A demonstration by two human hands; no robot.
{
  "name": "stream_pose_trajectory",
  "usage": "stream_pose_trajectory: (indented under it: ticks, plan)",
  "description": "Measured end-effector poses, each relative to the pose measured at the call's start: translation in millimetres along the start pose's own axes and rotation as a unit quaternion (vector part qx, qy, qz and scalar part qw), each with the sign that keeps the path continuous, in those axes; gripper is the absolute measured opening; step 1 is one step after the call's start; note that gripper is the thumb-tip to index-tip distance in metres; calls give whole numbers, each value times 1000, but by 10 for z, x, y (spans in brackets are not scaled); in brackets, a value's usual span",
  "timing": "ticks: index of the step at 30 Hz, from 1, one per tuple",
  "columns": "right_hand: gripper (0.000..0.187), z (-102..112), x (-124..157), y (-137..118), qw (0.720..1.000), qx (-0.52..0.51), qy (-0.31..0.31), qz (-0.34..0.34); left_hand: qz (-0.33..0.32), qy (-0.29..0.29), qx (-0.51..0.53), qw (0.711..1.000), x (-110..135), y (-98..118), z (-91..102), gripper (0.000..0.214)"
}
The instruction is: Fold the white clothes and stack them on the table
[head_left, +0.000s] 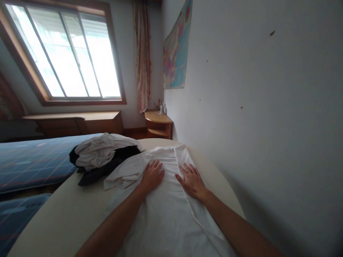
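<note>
A white shirt (166,210) lies spread on a round cream table (59,214), its far end creased and a sleeve-like part turned out to the left. My left hand (152,175) rests flat on the cloth, fingers apart and pointing away from me. Across from it, my right hand (191,180) also presses flat on the shirt, near a long seam or folded edge running toward me. Neither hand grips anything. The near end of the shirt runs out of the picture between my forearms.
A heap of white and black clothes (99,153) sits at the table's far left. Beyond it are beds with blue checked covers (32,160). A wall (254,142) stands close on the right. A corner shelf (159,117) and a desk (102,116) are at the back.
</note>
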State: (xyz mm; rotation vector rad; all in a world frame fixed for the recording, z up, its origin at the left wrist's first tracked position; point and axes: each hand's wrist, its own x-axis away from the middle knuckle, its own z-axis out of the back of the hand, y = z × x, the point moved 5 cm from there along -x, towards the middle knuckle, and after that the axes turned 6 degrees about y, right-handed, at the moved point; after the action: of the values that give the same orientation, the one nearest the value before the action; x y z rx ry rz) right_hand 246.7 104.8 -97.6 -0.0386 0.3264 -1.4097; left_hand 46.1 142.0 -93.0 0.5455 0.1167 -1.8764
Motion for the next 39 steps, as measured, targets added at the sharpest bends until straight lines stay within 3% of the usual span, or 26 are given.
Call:
stream_pose_trajectory:
  ticks: [3,7,10,12,16,20,24,30,34,36,39]
  plan:
    - [76,-6,-10,11,1000,8,2,5,56,42,-36,997,50,-139,253,39]
    - [74,52,-116,-42,1000,15,-4,-4,179,86,-144,969,171,-551,783,38]
    - [67,123,-256,-164,999,20,-9,-43,264,35,-182,947,293,-909,1074,36]
    - [62,164,-361,-329,998,29,6,-57,305,-29,-171,936,372,-1115,1153,34]
    - [52,158,-563,-886,999,4,38,9,319,-98,-137,933,440,-1307,1185,25]
    - [47,-7,-684,-1417,995,-64,22,79,298,-82,-126,943,410,-1272,1222,28]
    - [46,-212,-661,-1670,984,-116,39,127,286,-67,-113,949,397,-1231,1228,29]
    - [46,-333,-622,-1639,976,-168,53,128,253,-23,-50,966,318,-1198,1257,24]
    - [56,-222,-669,-1614,940,-273,115,169,120,24,94,988,224,-922,1305,18]
    - [57,-144,-672,-1617,909,-327,148,213,48,32,203,977,208,-771,1291,21]
    - [44,-70,-681,-1587,869,-404,157,240,31,18,328,944,218,-691,1223,35]
